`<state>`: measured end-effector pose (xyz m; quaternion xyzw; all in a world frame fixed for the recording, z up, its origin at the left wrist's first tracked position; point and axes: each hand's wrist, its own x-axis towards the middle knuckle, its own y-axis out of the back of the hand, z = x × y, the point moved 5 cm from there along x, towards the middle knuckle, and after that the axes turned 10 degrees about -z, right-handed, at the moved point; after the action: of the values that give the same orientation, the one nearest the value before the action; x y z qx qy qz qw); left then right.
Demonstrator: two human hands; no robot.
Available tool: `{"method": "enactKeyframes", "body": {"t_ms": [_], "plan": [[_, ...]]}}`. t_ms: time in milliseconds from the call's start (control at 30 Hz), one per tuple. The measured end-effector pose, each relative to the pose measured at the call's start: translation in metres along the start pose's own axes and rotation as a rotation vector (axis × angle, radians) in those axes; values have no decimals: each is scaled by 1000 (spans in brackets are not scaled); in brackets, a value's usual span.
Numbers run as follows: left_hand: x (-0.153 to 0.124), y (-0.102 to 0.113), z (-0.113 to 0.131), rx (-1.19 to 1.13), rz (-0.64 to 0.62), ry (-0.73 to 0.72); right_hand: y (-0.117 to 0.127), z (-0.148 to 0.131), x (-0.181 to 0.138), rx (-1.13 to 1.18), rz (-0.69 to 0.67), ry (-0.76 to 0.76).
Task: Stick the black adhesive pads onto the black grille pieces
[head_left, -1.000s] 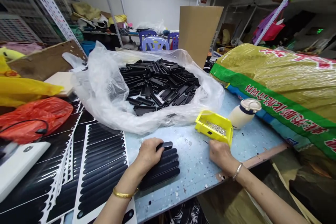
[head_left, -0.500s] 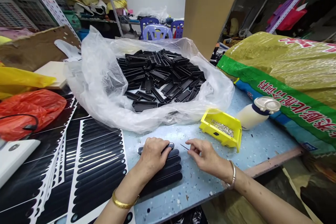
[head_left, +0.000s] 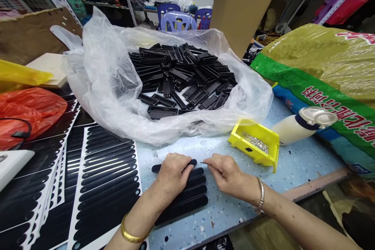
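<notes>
My left hand [head_left: 172, 174] rests closed on the top one of a row of long black rounded strips [head_left: 187, 197] lying on the blue speckled table [head_left: 222, 207]. My right hand [head_left: 227, 174] sits just to the right of it, fingers pinched on a thin metal pin [head_left: 203, 163] whose tip points at the strip's right end. A small yellow bin [head_left: 254, 145] of small silvery metal parts stands a little beyond my right hand.
A clear plastic bag [head_left: 108, 93] holding a heap of black plastic combs [head_left: 181, 76] fills the table's middle. White sheets of black strips [head_left: 108, 175] lie left. A white bottle [head_left: 301, 127] lies beside a large yellow-green sack [head_left: 322, 66]. A red bag [head_left: 29, 109] and a cardboard box [head_left: 243, 0] stand around.
My right hand came left from the yellow bin to the strip's end, bringing the pin. My left hand stayed on the strips. The view tilted downward.
</notes>
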<state>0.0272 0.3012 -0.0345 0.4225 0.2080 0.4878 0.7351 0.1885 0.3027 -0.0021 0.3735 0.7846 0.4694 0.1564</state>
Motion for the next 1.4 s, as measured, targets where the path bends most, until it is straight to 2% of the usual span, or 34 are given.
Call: {"method": "enactKeyframes", "body": {"t_ms": [200,533,933,1100,1233,1300,1400], "plan": [[0,-1,1,3,7,-8,-2,-6,9,13,-28,-13],[-1,-2,3,11,-17,3,-9,-3,14,-22,52,13],[-3,-3,2,-5,-14,4,-12,-6,23,-131,-6,17],[-2,-3,2,5,-14,8,-10,-15,28,-282,-121,23],[-2,-4,1,10,-26,6,-9,-27,49,-417,-357,21],[-2,-5,0,-4,-27,4,-9,-28,61,-424,-474,8],[-1,-4,0,-3,-32,12,-6,-20,73,-317,-533,-56]]}}
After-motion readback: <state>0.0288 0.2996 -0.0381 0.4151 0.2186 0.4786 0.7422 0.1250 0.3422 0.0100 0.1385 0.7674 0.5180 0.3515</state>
